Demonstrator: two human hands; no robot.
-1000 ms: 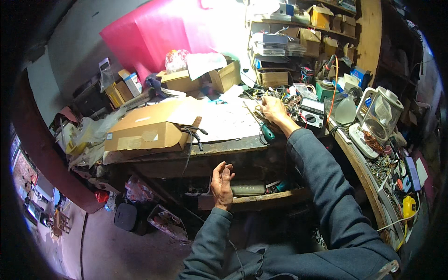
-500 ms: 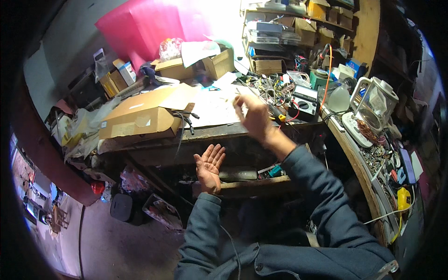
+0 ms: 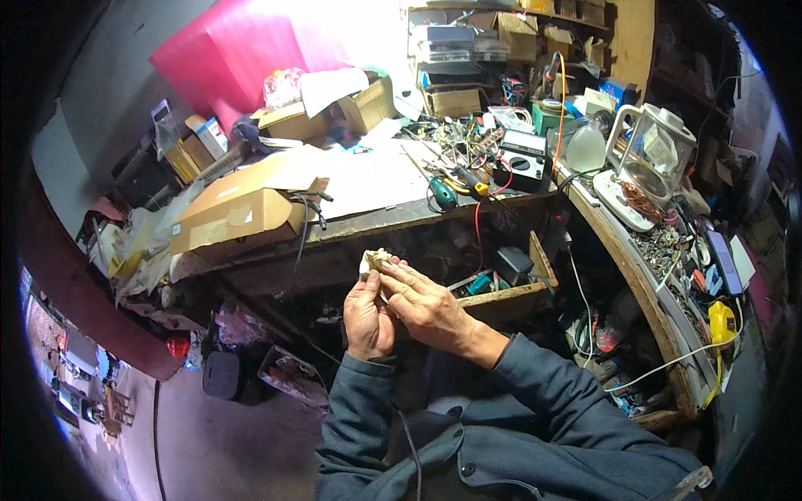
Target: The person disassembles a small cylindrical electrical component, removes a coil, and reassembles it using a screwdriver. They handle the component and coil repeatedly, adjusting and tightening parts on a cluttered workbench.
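In front of the bench, both my hands meet around a small crumpled off-white piece [image 3: 376,260], which may be paper or cloth. My left hand [image 3: 368,321] grips it from below with thumb and fingers. My right hand [image 3: 428,309] closes over it from the right, its fingers pressed against the piece and the left fingers. Only the upper end of the piece shows. Behind them on the bench edge lie a green-handled screwdriver [image 3: 443,192] and a yellow-and-black handled tool [image 3: 474,182].
An open cardboard box [image 3: 234,219] sits on the bench at left, black cables [image 3: 311,209] hanging from it. A multimeter [image 3: 526,159] stands behind tangled wires. Below is an open drawer [image 3: 510,292]. At right are a blender jug [image 3: 656,154] and loose parts.
My right hand has come down from the bench top to my left hand. My open left palm has closed, and the off-white piece is now between both hands. The view has shifted slightly.
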